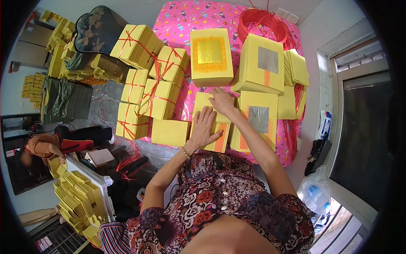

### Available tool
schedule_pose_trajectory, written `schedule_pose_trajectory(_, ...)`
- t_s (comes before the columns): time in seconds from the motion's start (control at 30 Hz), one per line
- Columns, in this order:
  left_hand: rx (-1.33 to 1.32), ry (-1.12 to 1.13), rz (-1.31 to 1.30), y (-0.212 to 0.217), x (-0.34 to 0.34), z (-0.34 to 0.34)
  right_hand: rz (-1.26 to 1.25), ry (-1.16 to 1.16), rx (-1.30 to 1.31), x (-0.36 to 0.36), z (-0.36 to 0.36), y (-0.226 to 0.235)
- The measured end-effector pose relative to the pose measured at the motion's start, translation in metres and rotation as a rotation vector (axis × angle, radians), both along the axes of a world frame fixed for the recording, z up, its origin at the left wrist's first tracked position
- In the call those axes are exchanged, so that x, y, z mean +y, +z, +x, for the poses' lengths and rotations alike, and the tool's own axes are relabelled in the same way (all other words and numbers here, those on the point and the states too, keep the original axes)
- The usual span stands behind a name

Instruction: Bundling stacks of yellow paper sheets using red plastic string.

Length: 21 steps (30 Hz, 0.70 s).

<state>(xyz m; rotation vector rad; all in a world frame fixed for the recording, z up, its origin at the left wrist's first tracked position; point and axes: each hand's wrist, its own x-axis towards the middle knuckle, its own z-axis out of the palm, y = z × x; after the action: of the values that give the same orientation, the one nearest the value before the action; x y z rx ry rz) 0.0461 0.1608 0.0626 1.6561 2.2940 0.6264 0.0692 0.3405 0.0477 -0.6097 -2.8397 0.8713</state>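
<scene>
My left hand (204, 127) lies flat on a stack of yellow paper (201, 100) in front of me, its fingers stretched away from my body. Further along that same paper rests my right hand (222, 102), fingers apart and slightly bent. Orange marking shows on the near part of this paper. Close on the right stands a yellow stack with a silver square (259, 118), and behind it a taller stack with a silver square (268, 62). Beyond my hands is a stack with a gold square (210, 51). A plain yellow stack (169, 132) sits beside my left hand.
Yellow bundles tied with red ribbon (160, 99) line the left of the pink patterned table cover (179, 19). A red ribbon coil (270, 26) lies at the far right. Leftward, a person (44, 146) is near a white table heaped with yellow paper (80, 197).
</scene>
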Motion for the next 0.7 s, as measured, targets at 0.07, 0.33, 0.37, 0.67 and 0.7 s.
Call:
schedule_pose_trajectory(0.07,0.04,-0.023,-0.014,0.001,-0.004,-0.002,0.005,0.001,-0.022,-0.002,-0.002,-0.001)
schedule_pose_trajectory(0.33,0.11,-0.017,-0.046,0.007,-0.01,0.003,-0.009,0.001,-0.012,-0.004,-0.002,0.003)
schedule_pose_trajectory(0.37,0.102,-0.013,-0.06,0.007,-0.013,0.004,-0.009,0.002,-0.004,-0.006,-0.002,0.005)
schedule_pose_trajectory(0.67,0.085,-0.044,-0.035,-0.002,-0.02,0.003,0.08,0.006,0.175,-0.021,0.02,0.016)
schedule_pose_trajectory(0.7,0.084,-0.061,-0.043,-0.003,-0.02,0.002,0.082,0.005,0.174,-0.029,0.032,0.018)
